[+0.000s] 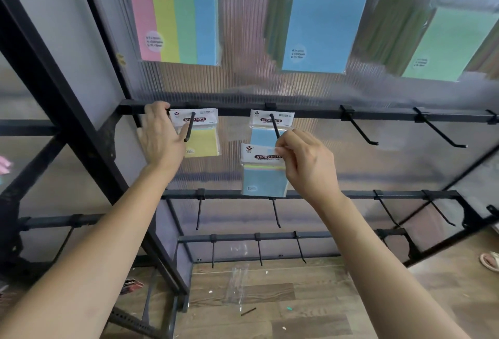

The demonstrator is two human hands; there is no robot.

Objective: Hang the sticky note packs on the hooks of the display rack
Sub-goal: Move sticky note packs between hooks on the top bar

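Sticky note pack, blue-fronted with a white header card, is pinched at the right end of that header between the thumb and fingertips of the right hand. The header sits at the outer tip of the middle hook; whether the tip has entered the header's hole cannot be told. Further back on the same hook hangs a blue pack, close to the rail.

The left hand is up at the left end of that black rail, its fingers bent over the bar and its thumb spread out to the side, near the tip of the left hook. A yellow pack hangs on that hook, just beside the hand.

To the right along the rail, a third hook and a fourth hook jut forward. Above, in front of the ribbed clear back panel, hang three larger packs: a striped pack in pink, yellow, green and blue, a large blue pack and a green pack.

Below the held pack runs a lower rail with more hooks. On the wooden floor lie a clear plastic wrapper and, at the far right, a sandal.
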